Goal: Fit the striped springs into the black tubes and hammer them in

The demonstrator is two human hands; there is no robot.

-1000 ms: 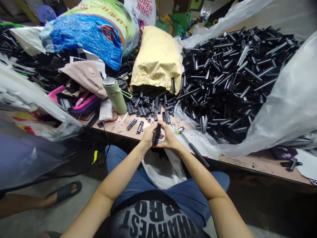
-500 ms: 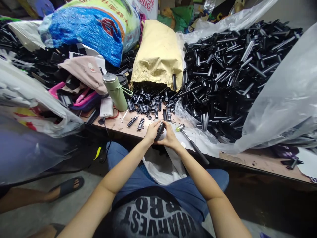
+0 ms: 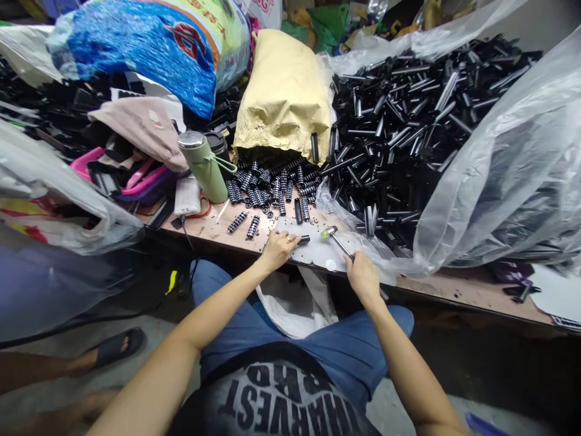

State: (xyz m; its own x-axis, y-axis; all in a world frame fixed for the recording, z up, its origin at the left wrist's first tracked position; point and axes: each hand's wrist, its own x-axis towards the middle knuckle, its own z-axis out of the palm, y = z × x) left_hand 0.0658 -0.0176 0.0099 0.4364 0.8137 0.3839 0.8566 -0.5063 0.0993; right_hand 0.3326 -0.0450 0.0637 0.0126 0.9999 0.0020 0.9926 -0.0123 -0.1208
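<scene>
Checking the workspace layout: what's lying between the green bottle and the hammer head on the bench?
In the head view, loose black ribbed parts spill from the tan bag between the green bottle and hammer.

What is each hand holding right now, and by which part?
The right hand grips the small hammer by its handle, head resting on the table. The left hand pins a short black tube on the table by its near end.

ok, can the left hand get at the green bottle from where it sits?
Probably yes. The left hand rests at the table edge on a black part; only small loose parts lie on the open tabletop between it and the green bottle.
</scene>
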